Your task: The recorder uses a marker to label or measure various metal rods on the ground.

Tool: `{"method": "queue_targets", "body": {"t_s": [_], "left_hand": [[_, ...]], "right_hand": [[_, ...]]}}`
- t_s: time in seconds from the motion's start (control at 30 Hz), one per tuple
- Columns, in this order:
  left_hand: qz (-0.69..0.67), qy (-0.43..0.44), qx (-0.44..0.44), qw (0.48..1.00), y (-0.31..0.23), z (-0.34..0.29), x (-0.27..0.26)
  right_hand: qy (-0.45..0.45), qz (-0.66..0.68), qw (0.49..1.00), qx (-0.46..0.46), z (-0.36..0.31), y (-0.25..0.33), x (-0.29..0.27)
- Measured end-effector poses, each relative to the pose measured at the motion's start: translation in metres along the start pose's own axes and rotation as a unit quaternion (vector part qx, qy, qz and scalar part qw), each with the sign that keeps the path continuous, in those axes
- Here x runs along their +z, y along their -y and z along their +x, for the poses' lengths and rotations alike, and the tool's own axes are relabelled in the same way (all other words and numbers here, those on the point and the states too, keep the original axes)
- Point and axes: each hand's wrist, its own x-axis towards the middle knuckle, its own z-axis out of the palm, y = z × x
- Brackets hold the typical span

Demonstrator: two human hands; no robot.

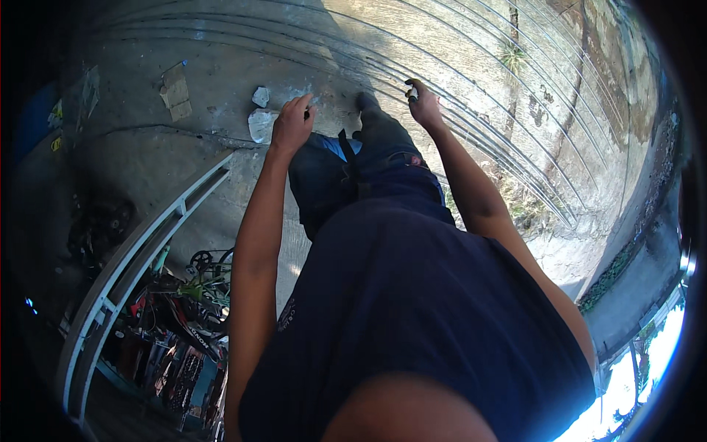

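My left hand [293, 124] hangs in front of my left thigh with its fingers curled in. A dark patch shows at its fingertips; whether it is a small thing or dirt I cannot make out. My right hand [426, 107] is held out past my right leg, its fingers bent and apart, their tips dark. Long thin metal rods [471, 81] run along the ground beyond and beneath that hand. Near my left hand lie a whitish crumpled piece [262, 125] and a smaller pale piece [261, 96].
A flattened piece of cardboard [175, 92] lies on the concrete at the far left. A pale metal railing [121, 272] curves along my left side, with a parked motorcycle [180, 313] behind it. Sunlit rough ground [545, 96] and a low wall [637, 295] are on the right.
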Motion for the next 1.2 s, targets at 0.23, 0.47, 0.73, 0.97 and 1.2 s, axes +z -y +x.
{"method": "queue_targets", "body": {"t_s": [0.23,0.47,0.73,0.97,1.2], "left_hand": [[-0.011,0.106,0.078,0.991,0.051,0.075,-0.040],[-0.025,0.225,0.190,0.955,0.140,0.174,0.006],[0.036,0.300,0.238,0.923,0.219,0.289,0.110],[0.038,0.342,0.262,0.902,0.284,0.355,0.265],[0.061,0.272,0.286,0.917,0.340,0.406,0.417]], "right_hand": [[-0.043,0.048,0.989,0.131,0.032,0.027,0.056],[-0.187,0.102,0.951,0.222,0.049,0.020,0.127],[-0.151,0.124,0.942,0.271,0.108,-0.074,0.236],[-0.116,-0.004,0.972,0.204,0.227,-0.230,0.305],[-0.164,-0.046,0.985,0.000,0.321,-0.369,0.364]]}}
